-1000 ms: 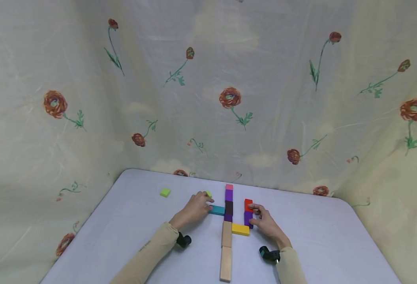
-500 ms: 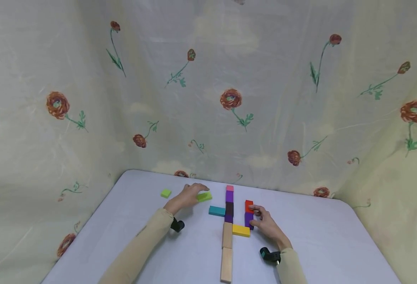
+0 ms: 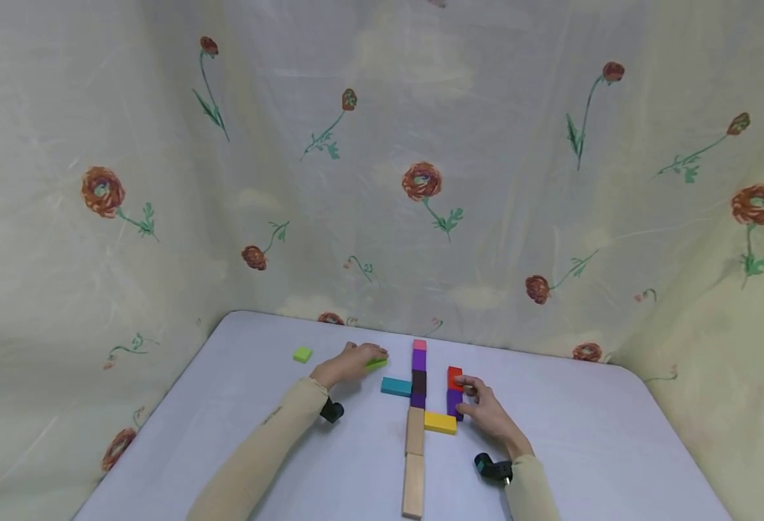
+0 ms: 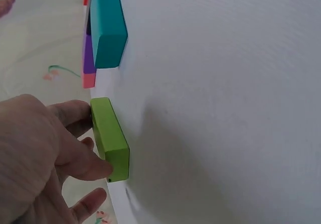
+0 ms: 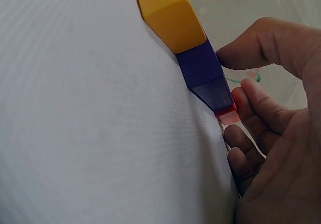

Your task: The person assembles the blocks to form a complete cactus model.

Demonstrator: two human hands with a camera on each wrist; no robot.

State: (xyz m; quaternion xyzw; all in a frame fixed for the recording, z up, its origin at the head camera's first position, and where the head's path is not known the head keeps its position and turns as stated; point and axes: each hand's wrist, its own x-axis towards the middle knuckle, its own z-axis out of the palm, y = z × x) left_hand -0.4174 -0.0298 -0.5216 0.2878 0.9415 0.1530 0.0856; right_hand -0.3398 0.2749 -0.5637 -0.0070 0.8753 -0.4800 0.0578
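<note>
My left hand (image 3: 351,364) pinches a lime-green block (image 4: 108,128) left of the row, thumb at its near end and fingers at its far end in the left wrist view. My right hand (image 3: 491,416) rests beside two blocks laid end to end, a red block (image 3: 455,373) and a purple block (image 3: 453,402). Its thumb touches the purple one's side and its fingers are at the red one; thumb and fingers sit on the same side in the right wrist view. A yellow block (image 3: 440,422) adjoins the purple block's near end.
Down the table's middle runs a row: pink (image 3: 419,345), violet (image 3: 419,360), dark brown (image 3: 419,382) and dark purple blocks, then two plain wooden blocks (image 3: 414,431). A teal block (image 3: 396,387) juts left from it. A small green block (image 3: 302,354) lies far left.
My left hand has left the teal block, moved back and left to the lime-green block, and now pinches it. The right hand stays in place.
</note>
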